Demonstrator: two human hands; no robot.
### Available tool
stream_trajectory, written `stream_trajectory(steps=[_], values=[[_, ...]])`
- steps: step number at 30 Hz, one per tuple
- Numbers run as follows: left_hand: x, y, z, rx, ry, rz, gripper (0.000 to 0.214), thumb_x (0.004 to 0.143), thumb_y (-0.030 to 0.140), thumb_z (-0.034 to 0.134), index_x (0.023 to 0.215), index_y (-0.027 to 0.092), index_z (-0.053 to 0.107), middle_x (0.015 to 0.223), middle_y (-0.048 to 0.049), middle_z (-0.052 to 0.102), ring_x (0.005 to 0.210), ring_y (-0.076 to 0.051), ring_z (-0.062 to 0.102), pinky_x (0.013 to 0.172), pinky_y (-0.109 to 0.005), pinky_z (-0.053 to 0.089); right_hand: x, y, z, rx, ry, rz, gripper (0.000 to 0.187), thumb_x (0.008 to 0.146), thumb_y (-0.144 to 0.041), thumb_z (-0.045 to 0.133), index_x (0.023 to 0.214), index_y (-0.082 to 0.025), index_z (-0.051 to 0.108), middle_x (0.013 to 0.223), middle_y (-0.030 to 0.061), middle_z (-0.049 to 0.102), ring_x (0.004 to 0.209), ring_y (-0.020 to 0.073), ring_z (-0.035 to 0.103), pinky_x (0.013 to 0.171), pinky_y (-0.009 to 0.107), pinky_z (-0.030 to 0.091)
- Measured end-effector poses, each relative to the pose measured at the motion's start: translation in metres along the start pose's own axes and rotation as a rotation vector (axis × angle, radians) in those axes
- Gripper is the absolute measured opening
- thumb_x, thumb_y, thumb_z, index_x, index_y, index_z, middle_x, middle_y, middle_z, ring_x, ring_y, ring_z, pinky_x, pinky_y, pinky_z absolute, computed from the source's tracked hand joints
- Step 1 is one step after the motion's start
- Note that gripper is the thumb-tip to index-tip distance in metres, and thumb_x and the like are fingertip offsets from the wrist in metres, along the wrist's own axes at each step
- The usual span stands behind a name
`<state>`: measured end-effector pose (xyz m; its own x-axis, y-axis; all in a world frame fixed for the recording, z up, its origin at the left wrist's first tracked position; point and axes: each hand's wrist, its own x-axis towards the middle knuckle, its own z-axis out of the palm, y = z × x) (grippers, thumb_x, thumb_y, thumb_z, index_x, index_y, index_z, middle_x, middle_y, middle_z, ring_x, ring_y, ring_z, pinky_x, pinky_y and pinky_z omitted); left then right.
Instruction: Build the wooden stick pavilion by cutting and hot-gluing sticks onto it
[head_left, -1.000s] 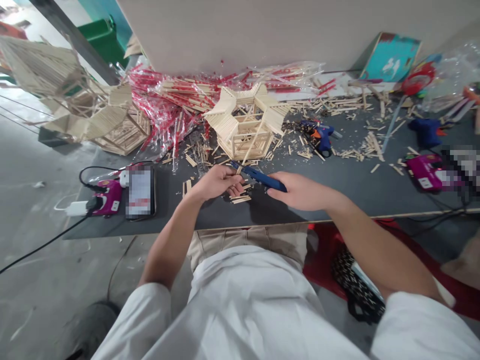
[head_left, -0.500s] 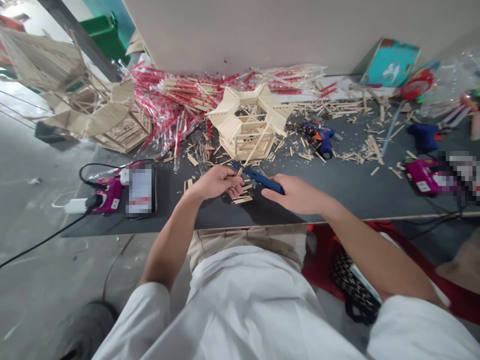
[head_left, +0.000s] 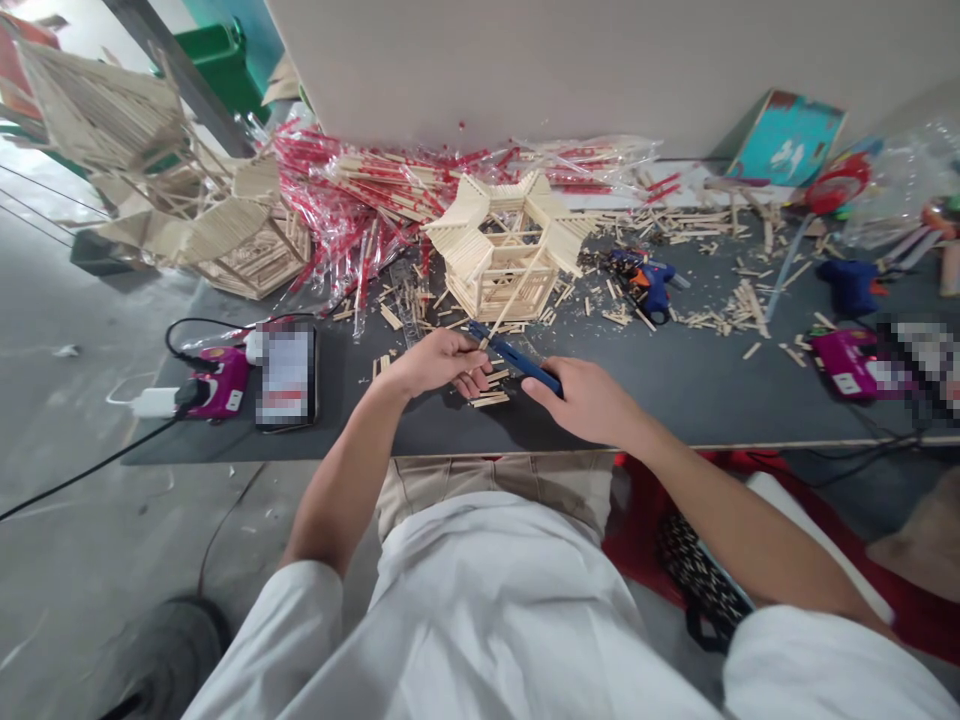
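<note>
Both hands worked close together above a dark grey table [head_left: 675, 390]. The left hand [head_left: 431, 362] pinched a thin pale wooden stick [head_left: 516, 295], whose far end rose across the front of a hexagonal popsicle-stick model [head_left: 480, 290], while the right hand [head_left: 589, 400] clenched a slim blue utility knife [head_left: 517, 360], its tip just beside those left fingers. A small pile of cut sticks [head_left: 489, 398] lay below the left hand, and a blue-and-orange glue gun [head_left: 651, 290] sat among wood scraps [head_left: 750, 310] off to the right. Behind the model were bundles of red-printed, plastic-wrapped sticks [head_left: 360, 200] – heaped against a pale wall [head_left: 525, 70].
</note>
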<state>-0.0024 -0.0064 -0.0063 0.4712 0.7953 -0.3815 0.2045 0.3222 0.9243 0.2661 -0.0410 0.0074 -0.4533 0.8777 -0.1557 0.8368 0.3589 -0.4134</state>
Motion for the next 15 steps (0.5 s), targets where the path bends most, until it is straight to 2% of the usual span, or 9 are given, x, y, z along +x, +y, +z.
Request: stream_trajectory(steps=[5, 15], values=[[-0.0024, 0.0027, -0.0011, 0.038, -0.014, 0.000, 0.021, 0.100, 0.028, 0.073, 0.089, 0.009, 0.075, 0.073, -0.0089, 0.080, 0.059, -0.017, 0.077, 0.059, -0.024, 0.063, -0.0011, -0.0019, -0.0005, -0.069, -0.001, 0.010, 0.051, 0.115, -0.056, 0.036, 0.099, -0.019, 0.067, 0.101, 0.0133, 0.077, 0.093, 0.0287, 0.072, 0.075, 0.035, 0.037], [-0.0064, 0.0028, 0.0002, 0.025, -0.052, 0.095, 0.029, 0.096, 0.038, 0.078, 0.089, 0.011, 0.075, 0.073, -0.0081, 0.080, 0.058, -0.016, 0.075, 0.058, -0.023, 0.062, -0.0043, 0.0044, 0.0023, -0.109, 0.011, -0.026, 0.050, 0.116, -0.050, 0.031, 0.101, -0.018, 0.066, 0.099, 0.0118, 0.075, 0.092, 0.0268, 0.071, 0.075, 0.036, 0.036]])
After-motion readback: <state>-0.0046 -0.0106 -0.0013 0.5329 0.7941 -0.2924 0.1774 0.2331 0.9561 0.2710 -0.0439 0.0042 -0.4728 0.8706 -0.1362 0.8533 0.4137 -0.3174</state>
